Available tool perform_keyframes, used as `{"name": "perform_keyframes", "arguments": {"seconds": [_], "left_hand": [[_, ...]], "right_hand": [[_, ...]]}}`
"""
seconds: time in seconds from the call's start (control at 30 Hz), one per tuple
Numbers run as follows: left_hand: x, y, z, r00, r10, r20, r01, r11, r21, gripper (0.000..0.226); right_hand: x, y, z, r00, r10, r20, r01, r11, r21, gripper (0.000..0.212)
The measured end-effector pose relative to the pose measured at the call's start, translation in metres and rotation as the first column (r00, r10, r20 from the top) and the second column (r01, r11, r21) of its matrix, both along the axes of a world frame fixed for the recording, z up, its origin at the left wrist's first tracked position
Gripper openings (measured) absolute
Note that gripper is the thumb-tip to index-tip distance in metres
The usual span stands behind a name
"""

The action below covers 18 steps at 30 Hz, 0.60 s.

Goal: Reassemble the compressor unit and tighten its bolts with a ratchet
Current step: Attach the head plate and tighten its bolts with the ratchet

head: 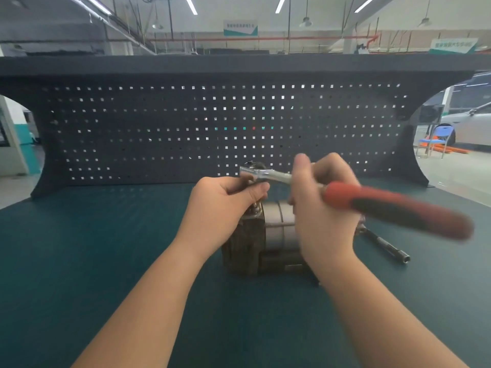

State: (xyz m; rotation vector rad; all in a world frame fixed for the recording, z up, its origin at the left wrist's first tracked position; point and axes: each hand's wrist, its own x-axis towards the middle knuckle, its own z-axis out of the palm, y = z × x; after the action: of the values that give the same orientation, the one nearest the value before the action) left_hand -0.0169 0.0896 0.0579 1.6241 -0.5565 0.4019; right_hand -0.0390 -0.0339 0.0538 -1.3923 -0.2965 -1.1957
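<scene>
The metal compressor unit [276, 235] stands on the green bench mat, partly hidden behind both hands. My right hand [324, 205] grips the shaft of a ratchet [393, 205] with a red and black handle that sticks out to the right and is blurred. The ratchet's chrome head [252, 172] sits above the top left of the compressor. My left hand [225, 205] curls its fingers round the socket or extension just under that head. The bolt itself is hidden by my fingers.
A dark metal extension bar or socket tool [388, 247] lies on the mat to the right of the compressor. A black pegboard panel [186, 128] rises along the back edge of the bench. The green mat [93, 248] stretches out to the left.
</scene>
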Motion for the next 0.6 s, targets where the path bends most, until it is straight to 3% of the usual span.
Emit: {"name": "perform_keyframes", "arguments": {"seconds": [0.03,0.1,0.13,0.17,0.2,0.23,0.3,0.33,0.37,0.43,0.5,0.53,0.6], "left_hand": [[0.002,0.0,-0.001,1.0,0.025,-0.012,-0.025,1.0,0.005,0.012],[0.005,0.0,-0.004,0.997,0.074,0.008,-0.074,0.996,0.057,0.01],[0.006,0.001,-0.005,0.996,0.089,0.027,-0.091,0.992,0.085,0.009],[0.005,0.001,-0.006,0.995,0.093,0.036,-0.097,0.99,0.102,0.008],[0.005,0.001,-0.006,0.996,0.087,0.032,-0.09,0.99,0.105,0.006],[0.005,0.002,-0.005,0.997,0.078,0.019,-0.08,0.992,0.097,0.005],[0.004,0.002,-0.003,0.999,0.055,-0.001,-0.055,0.996,0.065,0.002],[0.002,0.002,-0.002,0.999,0.04,0.005,-0.04,0.998,0.053,0.006],[0.0,0.003,-0.001,0.999,0.033,0.026,-0.034,0.998,0.055,0.019],[-0.003,0.003,-0.001,0.997,0.032,0.063,-0.038,0.995,0.092,0.045],[-0.004,0.003,-0.001,0.998,0.033,0.061,-0.04,0.994,0.106,0.049],[-0.002,0.003,-0.001,0.998,0.032,0.053,-0.037,0.995,0.093,0.043],[0.003,0.003,-0.002,1.0,0.028,0.014,-0.029,0.998,0.059,0.019]], "right_hand": [[0.005,-0.008,0.005,0.976,0.212,-0.058,-0.2,0.966,0.166,0.035],[0.016,-0.019,0.01,0.791,0.61,-0.041,-0.514,0.7,0.497,0.038],[0.02,-0.022,0.009,0.7,0.714,0.001,-0.577,0.565,0.59,0.035],[0.02,-0.022,0.008,0.666,0.746,0.027,-0.596,0.51,0.62,0.034],[0.021,-0.022,0.008,0.69,0.723,0.025,-0.591,0.543,0.597,0.037],[0.019,-0.021,0.007,0.765,0.644,0.006,-0.557,0.656,0.509,0.041],[0.007,-0.018,0.009,0.957,0.285,-0.047,-0.278,0.953,0.122,0.039],[0.002,-0.015,0.01,0.999,0.05,0.012,-0.048,0.99,-0.134,0.038],[-0.003,-0.01,0.009,0.984,-0.113,0.138,0.154,0.927,-0.342,0.04],[-0.009,0.002,0.0,0.906,-0.128,0.403,0.349,0.764,-0.542,0.054],[-0.012,0.008,-0.004,0.902,-0.099,0.421,0.328,0.791,-0.516,0.049],[-0.009,0.006,-0.002,0.941,-0.085,0.327,0.229,0.872,-0.433,0.042],[-0.002,-0.001,0.004,0.997,0.066,0.047,-0.061,0.993,-0.1,0.038]]}}
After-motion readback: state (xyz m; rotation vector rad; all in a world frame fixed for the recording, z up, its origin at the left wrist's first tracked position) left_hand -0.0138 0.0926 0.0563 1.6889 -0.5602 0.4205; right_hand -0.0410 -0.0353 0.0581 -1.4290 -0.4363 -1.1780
